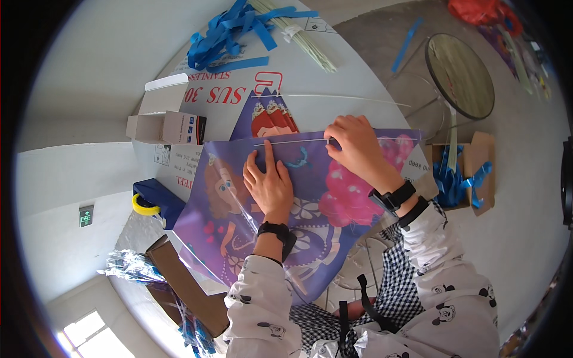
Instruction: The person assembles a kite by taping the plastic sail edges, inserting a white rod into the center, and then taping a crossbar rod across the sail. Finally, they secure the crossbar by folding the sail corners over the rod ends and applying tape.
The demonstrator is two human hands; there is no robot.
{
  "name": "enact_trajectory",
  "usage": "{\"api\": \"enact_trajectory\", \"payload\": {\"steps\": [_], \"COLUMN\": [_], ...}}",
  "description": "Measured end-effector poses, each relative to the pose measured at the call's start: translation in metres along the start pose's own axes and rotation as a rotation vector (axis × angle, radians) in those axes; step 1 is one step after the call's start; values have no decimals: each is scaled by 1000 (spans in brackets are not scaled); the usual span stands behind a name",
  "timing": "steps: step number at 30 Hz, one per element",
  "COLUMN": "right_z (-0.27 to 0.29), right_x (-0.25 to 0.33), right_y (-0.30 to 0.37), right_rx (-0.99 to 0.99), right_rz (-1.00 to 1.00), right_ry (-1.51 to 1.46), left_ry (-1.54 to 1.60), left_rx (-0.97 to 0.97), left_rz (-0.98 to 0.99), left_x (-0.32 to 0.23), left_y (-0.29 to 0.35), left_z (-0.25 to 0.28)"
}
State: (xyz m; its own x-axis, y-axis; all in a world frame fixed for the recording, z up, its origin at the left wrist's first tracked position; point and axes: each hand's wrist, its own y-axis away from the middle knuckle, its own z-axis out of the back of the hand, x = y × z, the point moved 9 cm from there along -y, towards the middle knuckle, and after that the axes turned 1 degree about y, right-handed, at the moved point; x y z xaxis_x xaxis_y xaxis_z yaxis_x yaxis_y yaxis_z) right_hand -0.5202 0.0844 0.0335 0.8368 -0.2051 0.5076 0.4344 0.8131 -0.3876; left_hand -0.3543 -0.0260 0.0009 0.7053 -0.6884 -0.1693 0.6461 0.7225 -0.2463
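On the pale surface (352, 80), a white stick (298, 142) lies crosswise along the far edge of the purple sheet (307, 186), its left end by the flat, spread left hand (270, 184), the right hand (357, 144) pinching it farther along.

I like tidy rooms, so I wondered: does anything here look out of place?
Yes: one flat blue ribbon strip lies alone on the grey floor, apart from the tangled blue ribbon heap on the white printed tabletop; it may have dropped.
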Motion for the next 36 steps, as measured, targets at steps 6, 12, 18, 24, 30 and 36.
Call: {"api": "enact_trajectory", "payload": {"steps": [6, 12, 18, 24, 30, 36], "right_z": [0, 3, 4, 6, 9, 9], "right_x": [-6, -4, -10, -8, -16, -19], "right_y": [1, 1, 4, 3, 1, 2], "right_rx": [13, -1, 35, -5, 7, 6], "right_rz": [-36, -20, -53, -54, -73, -72], "right_ry": [0, -51, -27, 13, 90, 100], "left_ry": [2, -3, -1, -23, -21, -15], "left_rx": [-5, 6, 0, -3, 8, 8], "left_rz": [1, 10, -17, -7, -5, -10], "left_x": [0, 1, -6, -2, -4, -4], "left_y": [0, 0, 0, 2, -1, 0], "left_z": [1, -1, -3, 0, 2, 0]}}
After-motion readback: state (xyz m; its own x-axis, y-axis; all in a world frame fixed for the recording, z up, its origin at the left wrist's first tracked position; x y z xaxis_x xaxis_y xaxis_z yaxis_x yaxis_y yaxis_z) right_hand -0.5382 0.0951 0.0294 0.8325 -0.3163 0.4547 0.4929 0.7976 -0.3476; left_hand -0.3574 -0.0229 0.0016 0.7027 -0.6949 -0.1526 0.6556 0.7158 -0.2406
